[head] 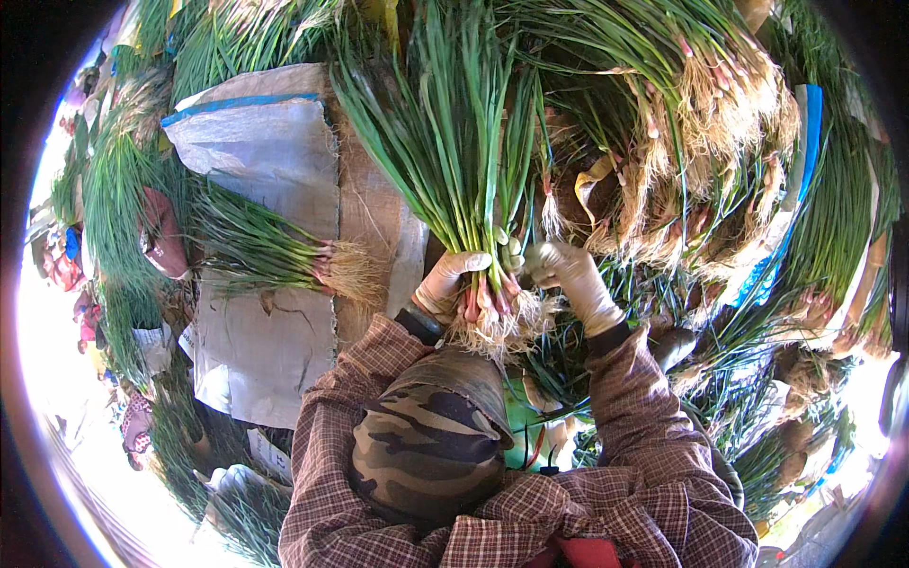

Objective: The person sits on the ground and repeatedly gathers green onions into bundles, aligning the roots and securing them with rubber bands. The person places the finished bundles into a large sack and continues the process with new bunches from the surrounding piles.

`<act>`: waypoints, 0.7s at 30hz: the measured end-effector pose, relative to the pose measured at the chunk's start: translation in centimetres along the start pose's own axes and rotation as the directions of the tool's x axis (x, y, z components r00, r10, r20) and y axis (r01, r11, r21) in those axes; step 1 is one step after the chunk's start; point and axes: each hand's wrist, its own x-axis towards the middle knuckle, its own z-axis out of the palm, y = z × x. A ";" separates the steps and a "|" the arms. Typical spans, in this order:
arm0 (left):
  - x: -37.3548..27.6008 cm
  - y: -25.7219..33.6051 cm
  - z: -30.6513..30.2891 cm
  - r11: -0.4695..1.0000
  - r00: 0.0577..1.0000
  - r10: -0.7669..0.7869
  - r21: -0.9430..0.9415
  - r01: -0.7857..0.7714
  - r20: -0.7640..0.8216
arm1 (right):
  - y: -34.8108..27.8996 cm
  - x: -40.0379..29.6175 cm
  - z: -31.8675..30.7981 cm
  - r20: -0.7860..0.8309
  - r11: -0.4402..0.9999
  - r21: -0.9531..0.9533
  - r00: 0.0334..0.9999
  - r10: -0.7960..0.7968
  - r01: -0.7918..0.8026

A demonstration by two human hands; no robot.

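My left hand (454,277), in a pale glove, is closed around a bunch of green onions (461,177), just above the reddish bulbs. The long leaves point away from me and the pale roots hang towards my cap. My right hand (568,277), also gloved, is beside the bunch on the right, its fingers bent and slightly blurred; whether they hold a leaf or root cannot be told. To the left, a smaller bunch of green onions (284,255) lies on woven sacking (263,355), roots to the right.
A large heap of green onions (724,92) with dry roots lies at the upper right, near blue-edged sheeting (809,142). More green onions (831,227) are piled at the far right and along the left (117,192). Loose leaves and a green surface (522,405) lie below my right hand.
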 end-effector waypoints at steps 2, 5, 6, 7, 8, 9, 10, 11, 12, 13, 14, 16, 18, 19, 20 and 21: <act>0.0 0.1 0.0 0.999 1.000 -0.024 0.030 0.024 0.001 | -0.5 0.6 0.0 0.059 0.990 0.131 0.996 -0.069 0.060; -0.3 0.3 0.3 0.993 0.992 -0.114 0.047 0.112 0.050 | -0.5 2.8 1.2 0.084 0.977 0.196 0.992 -0.096 0.078; -0.4 0.1 0.4 0.996 0.996 -0.086 0.029 0.085 0.035 | -1.1 3.2 1.9 0.059 0.955 0.282 0.992 -0.112 0.091; -0.4 -0.1 0.3 0.997 0.998 -0.064 0.047 0.064 0.017 | -1.7 3.3 2.6 0.033 0.925 0.366 0.992 -0.126 0.105; -0.3 -0.2 0.3 0.997 0.999 -0.042 0.067 0.042 0.001 | -1.9 3.2 3.0 -0.014 0.903 0.407 0.989 -0.146 0.139; -0.4 -0.4 0.2 0.996 1.000 -0.019 0.084 0.021 -0.017 | -1.8 2.7 3.6 -0.061 0.880 0.444 0.986 -0.157 0.167; -0.4 0.1 -0.1 0.993 0.998 -0.056 0.105 0.058 -0.023 | -1.8 2.1 4.1 -0.108 0.856 0.478 0.980 -0.165 0.197; -0.5 0.3 -0.3 0.988 0.995 -0.092 0.125 0.095 -0.029 | -1.9 1.1 4.4 -0.148 0.883 0.429 0.979 -0.139 0.190; -0.3 0.0 -0.5 0.981 0.988 -0.126 0.137 0.138 -0.095 | -1.3 0.3 4.2 -0.176 0.858 0.419 0.953 -0.246 0.299; -0.4 0.2 -0.6 0.988 0.990 -0.136 0.075 0.139 -0.041 | -0.7 -0.4 4.3 -0.189 0.820 0.413 0.918 -0.349 0.397; -0.2 0.3 -0.5 0.990 0.993 -0.080 0.111 0.089 -0.084 | -0.4 -1.4 3.7 -0.171 0.632 0.691 0.929 -0.328 0.351; 0.4 0.0 0.2 0.992 0.993 0.067 0.117 -0.056 -0.096 | -1.0 -2.7 1.7 -0.161 0.626 0.636 0.872 -0.463 0.450; -0.5 0.8 0.4 0.995 0.996 -0.032 0.094 0.040 -0.084 | -2.2 -3.0 -0.1 -0.099 0.907 0.212 0.931 -0.351 0.364; -0.7 1.6 0.3 0.986 0.991 -0.131 0.101 0.131 -0.008 | -2.9 -2.5 -1.6 -0.064 0.952 -0.224 0.971 -0.229 0.210; -0.4 1.7 0.5 0.983 0.992 -0.129 0.130 0.129 -0.012 | -1.4 -2.0 -2.4 -0.022 0.788 -0.608 0.990 -0.141 0.099; -0.3 1.5 0.6 0.979 0.991 -0.130 0.152 0.132 -0.027 | -0.9 -1.8 -2.3 0.024 0.465 -0.884 0.999 -0.044 0.042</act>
